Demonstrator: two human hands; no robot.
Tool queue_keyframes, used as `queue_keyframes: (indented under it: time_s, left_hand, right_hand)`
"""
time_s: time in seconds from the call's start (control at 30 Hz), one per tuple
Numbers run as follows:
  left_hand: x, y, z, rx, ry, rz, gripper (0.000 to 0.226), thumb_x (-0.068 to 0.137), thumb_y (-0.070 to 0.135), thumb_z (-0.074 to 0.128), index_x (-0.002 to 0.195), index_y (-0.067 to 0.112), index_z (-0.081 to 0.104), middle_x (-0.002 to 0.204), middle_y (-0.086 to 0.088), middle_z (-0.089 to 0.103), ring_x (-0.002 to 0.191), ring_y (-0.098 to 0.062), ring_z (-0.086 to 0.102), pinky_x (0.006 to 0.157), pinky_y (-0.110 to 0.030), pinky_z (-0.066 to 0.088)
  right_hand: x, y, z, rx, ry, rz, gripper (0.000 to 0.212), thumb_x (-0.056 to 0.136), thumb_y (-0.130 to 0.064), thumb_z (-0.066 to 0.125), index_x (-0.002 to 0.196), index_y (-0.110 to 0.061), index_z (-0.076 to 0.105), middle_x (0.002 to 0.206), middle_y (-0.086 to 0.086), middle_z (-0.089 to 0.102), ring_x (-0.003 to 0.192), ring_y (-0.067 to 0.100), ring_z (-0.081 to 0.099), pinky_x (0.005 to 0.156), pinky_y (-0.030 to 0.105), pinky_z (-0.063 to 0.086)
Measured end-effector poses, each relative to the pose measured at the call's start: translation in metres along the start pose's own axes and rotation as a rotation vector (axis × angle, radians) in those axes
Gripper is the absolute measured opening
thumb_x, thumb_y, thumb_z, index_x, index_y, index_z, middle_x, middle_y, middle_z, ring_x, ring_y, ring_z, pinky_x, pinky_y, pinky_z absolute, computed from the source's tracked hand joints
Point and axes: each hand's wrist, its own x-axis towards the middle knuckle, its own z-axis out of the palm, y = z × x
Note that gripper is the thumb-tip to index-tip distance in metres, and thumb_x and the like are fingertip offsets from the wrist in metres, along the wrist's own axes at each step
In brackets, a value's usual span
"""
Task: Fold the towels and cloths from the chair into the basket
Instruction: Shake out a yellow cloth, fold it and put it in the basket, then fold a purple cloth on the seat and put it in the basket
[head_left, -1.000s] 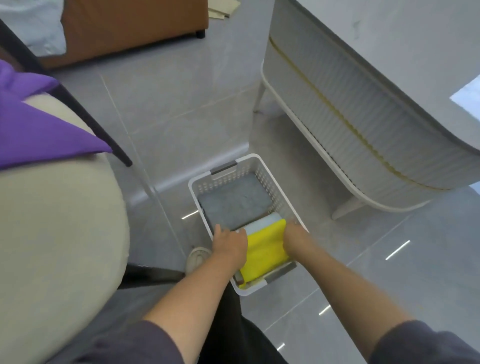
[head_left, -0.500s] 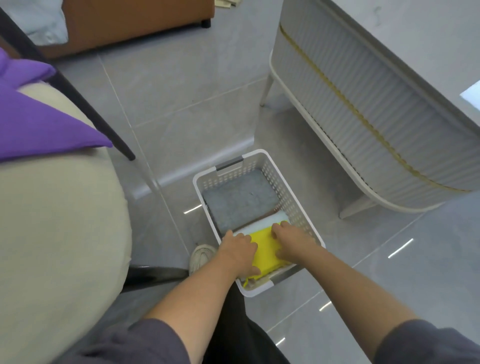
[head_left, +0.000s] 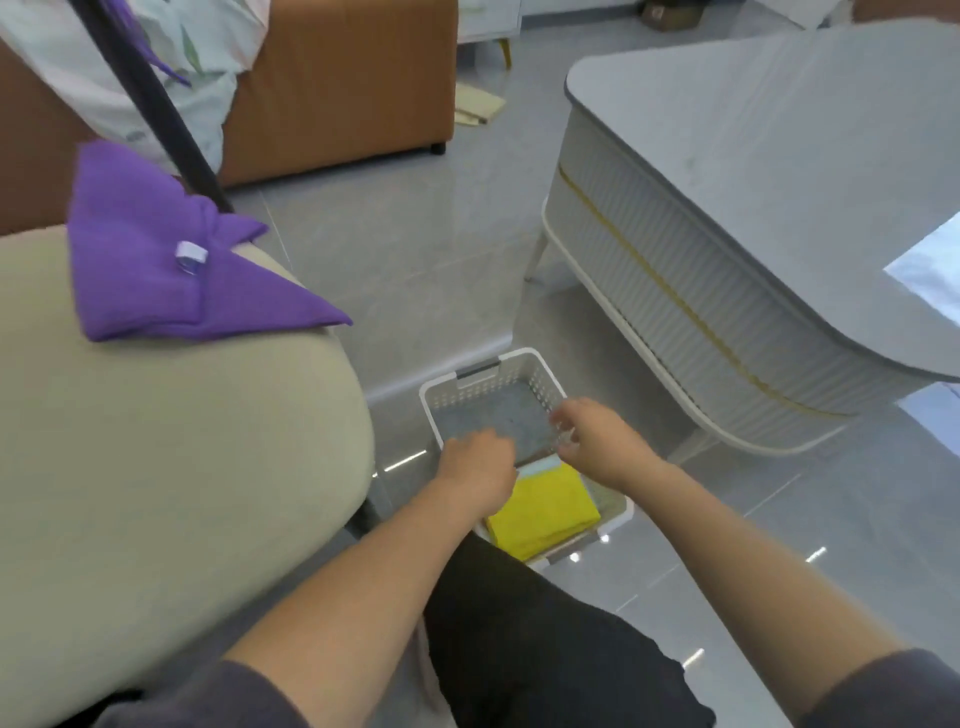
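Grey-sleeved arms are stretched over the white basket (head_left: 543, 379). The left hand (head_left: 475, 470) and right hand (head_left: 602, 444) are loosely curled, each grip empty. A yellow cloth (head_left: 543, 509) and a grey towel (head_left: 498, 421) are contained.

You find no writing you can read here. The one label-like thing is the small white tag (head_left: 191, 253) on the purple cloth (head_left: 156, 270) at your ten o'clock. Its face is too small and blurred to give you any letters, numbers or brand.
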Motion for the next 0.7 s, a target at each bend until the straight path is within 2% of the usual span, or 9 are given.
queue_keyframes:
  time_s: [0.17,0.27,0.37,0.53,0.7]
  left_hand:
    - [-0.050,-0.006,-0.057,-0.137,0.143,0.034,0.024,0.090,0.010,0.052,0.112,0.013,0.061,0.114,-0.014,0.059,0.106,-0.036,0.060,0.083,-0.040,0.048]
    - [-0.086,-0.020,-0.093,-0.191,0.277,0.070,0.019,0.091,0.011,0.049,0.105,0.014,0.062,0.110,-0.013,0.062,0.102,-0.033,0.060,0.081,-0.037,0.046]
    - [-0.126,-0.045,-0.122,-0.234,0.425,0.078,0.020,0.094,0.016,0.047,0.106,0.015,0.062,0.110,-0.009,0.062,0.104,-0.029,0.057,0.086,-0.037,0.045]
    - [-0.172,-0.103,-0.138,-0.297,0.610,-0.040,0.017,0.088,0.011,0.050,0.097,0.015,0.064,0.105,-0.003,0.064,0.100,-0.024,0.058,0.082,-0.033,0.045]
    - [-0.181,-0.160,-0.142,-0.202,0.766,-0.248,0.012,0.085,0.013,0.056,0.095,0.018,0.061,0.101,0.000,0.056,0.098,-0.022,0.052,0.074,-0.036,0.046]
  right_hand:
    - [-0.025,-0.069,-0.065,-0.014,0.201,-0.071,0.023,0.085,-0.017,0.061,0.108,-0.013,0.061,0.101,0.003,0.059,0.088,0.021,0.059,0.076,0.031,0.044]
    - [-0.036,-0.113,-0.084,0.007,0.273,-0.145,0.022,0.085,-0.015,0.060,0.106,-0.014,0.063,0.098,0.000,0.060,0.082,0.018,0.057,0.075,0.027,0.040]
    - [-0.044,-0.154,-0.090,0.065,0.281,-0.205,0.022,0.085,-0.015,0.060,0.107,-0.015,0.063,0.102,0.000,0.063,0.081,0.016,0.059,0.078,0.028,0.044]
    - [-0.048,-0.209,-0.077,0.151,0.230,-0.230,0.022,0.089,-0.017,0.058,0.112,-0.016,0.061,0.109,-0.001,0.063,0.090,0.016,0.060,0.082,0.030,0.048]
    - [-0.034,-0.258,-0.062,0.199,0.200,-0.278,0.024,0.090,-0.013,0.058,0.113,-0.012,0.061,0.114,0.001,0.060,0.096,0.016,0.055,0.077,0.018,0.034]
